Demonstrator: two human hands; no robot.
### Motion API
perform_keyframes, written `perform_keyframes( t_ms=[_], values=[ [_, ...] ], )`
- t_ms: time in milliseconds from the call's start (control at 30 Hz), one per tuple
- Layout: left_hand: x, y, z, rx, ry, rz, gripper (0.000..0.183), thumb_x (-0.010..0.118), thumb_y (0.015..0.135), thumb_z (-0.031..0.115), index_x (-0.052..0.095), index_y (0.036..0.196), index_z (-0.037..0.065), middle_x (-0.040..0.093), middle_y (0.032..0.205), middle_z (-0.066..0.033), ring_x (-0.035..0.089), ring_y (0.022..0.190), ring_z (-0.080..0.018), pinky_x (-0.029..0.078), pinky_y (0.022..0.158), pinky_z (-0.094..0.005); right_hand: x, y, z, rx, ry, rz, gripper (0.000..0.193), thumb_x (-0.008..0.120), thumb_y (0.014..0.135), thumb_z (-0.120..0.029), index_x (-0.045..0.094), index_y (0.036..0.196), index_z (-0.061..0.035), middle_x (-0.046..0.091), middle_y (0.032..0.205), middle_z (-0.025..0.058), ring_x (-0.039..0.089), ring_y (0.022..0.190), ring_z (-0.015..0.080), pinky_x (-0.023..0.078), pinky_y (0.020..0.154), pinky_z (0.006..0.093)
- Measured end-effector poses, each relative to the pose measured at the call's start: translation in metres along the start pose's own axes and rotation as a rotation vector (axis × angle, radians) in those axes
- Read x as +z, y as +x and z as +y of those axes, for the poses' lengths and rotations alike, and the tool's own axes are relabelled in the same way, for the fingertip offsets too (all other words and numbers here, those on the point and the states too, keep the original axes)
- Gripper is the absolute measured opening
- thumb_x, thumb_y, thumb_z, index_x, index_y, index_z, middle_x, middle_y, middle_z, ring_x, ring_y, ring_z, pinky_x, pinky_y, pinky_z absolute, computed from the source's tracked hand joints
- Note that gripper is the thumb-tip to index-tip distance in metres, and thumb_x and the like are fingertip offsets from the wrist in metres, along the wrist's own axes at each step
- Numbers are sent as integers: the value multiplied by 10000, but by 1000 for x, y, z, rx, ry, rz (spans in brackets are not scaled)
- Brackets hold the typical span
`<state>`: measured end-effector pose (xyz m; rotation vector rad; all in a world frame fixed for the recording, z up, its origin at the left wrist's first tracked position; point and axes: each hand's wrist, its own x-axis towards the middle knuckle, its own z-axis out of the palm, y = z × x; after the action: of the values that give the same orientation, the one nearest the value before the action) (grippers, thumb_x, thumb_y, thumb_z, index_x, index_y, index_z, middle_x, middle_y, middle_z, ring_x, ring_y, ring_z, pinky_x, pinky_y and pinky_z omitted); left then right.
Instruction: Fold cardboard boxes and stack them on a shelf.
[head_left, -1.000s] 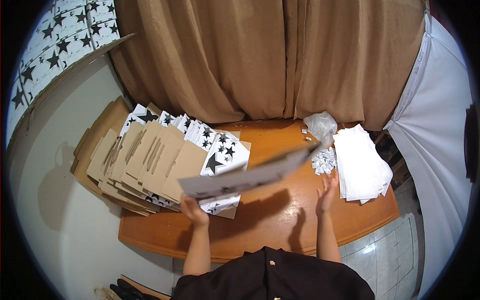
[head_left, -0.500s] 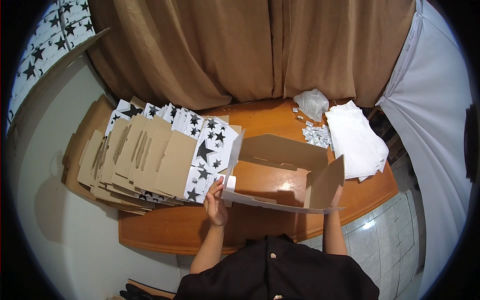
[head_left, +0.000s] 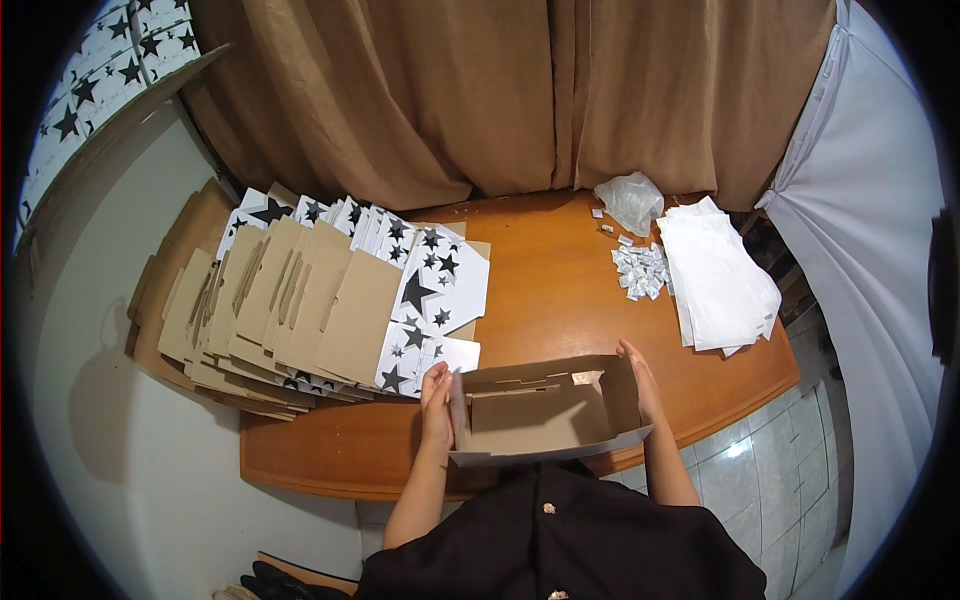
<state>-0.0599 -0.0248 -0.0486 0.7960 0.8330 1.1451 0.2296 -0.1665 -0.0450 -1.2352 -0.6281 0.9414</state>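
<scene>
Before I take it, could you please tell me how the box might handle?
The box is probably light, as it looks like thin card. It seems fairly stiff, looking squared between the left hand and right hand, but might bow inward if squeezed, since it is open on top.

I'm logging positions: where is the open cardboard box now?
In the head view, the open cardboard box is low and just right of centre, between the left hand and right hand, near the front edge of the wooden table.
</scene>
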Motion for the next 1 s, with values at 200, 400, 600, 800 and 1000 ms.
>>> perform_keyframes(
  t_ms=[200,400,600,800,1000],
  values=[
    [-16,12,-11,-236,3,-42,437,478,908,205,425,1298,15,497,1230,-97,428,1163,-191,307,1009,-309,-17,-7,41,259,-82,300,473,403,903,-322,440,1309,-83,487,1265,122,452,1154,235,355,974,341],
    [-43,19,-40,-53,84,-125,551,469,920,310,354,1345,-22,360,1387,-136,351,1261,-235,247,1056,-331,-26,-11,64,546,345,58,386,361,904,-344,599,1014,-60,633,909,85,597,839,175,496,754,323],
    [-33,2,-33,-392,76,-69,654,331,924,556,387,1327,44,452,1314,-117,425,1212,-233,341,1011,-353,-5,-23,30,528,193,99,423,348,918,-348,558,1114,-37,624,1000,88,591,923,190,483,827,329],
    [-25,12,-33,-137,44,-381,730,229,921,601,406,1301,2,516,1228,-106,478,1134,-202,353,983,-327,5,-14,5,-16,341,127,459,412,926,-366,462,1257,-52,554,1165,90,527,1060,193,423,920,319],
    [-46,36,-69,-80,12,-317,503,308,977,401,489,1217,-2,553,1132,-71,503,1050,-156,362,941,-273,0,-6,-2,-13,366,84,467,403,921,-376,473,1245,-47,585,1097,76,563,988,173,450,863,309]
  ],
)
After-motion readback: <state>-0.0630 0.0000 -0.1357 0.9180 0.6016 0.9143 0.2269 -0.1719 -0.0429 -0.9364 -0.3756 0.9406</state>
